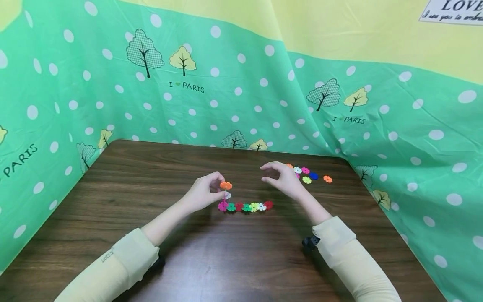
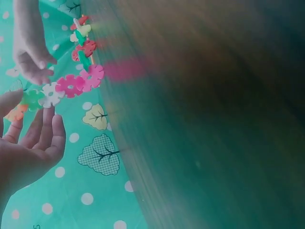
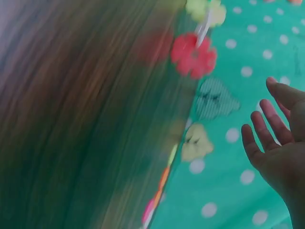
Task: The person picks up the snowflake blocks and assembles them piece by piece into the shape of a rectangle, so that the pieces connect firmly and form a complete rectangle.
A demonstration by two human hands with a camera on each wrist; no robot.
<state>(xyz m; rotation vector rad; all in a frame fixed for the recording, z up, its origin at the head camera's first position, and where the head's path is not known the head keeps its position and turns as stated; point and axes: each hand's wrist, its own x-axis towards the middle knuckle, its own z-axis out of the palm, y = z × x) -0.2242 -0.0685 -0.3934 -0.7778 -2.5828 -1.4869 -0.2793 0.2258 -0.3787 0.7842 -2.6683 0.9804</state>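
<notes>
On the table lies a row of flower-shaped interlocking discs (image 1: 247, 207) in pink, green, red, yellow and white. At its left end the chain turns upward, through white and green discs, to an orange disc (image 1: 226, 185). My left hand (image 1: 203, 192) pinches this raised end; in the left wrist view the thumb and a finger are at the orange and green discs (image 2: 32, 99). My right hand (image 1: 284, 180) hovers above the table, right of the chain, fingers parted and holding nothing. The red disc (image 3: 194, 56) at the chain's other end shows in the right wrist view.
Behind my right hand lie several loose flower discs, among them a blue one (image 1: 313, 176), a yellow-green one (image 1: 307, 180) and an orange one (image 1: 327, 179). The brown wooden table (image 1: 151, 167) meets a green dotted curtain (image 1: 226, 109) at its back and sides.
</notes>
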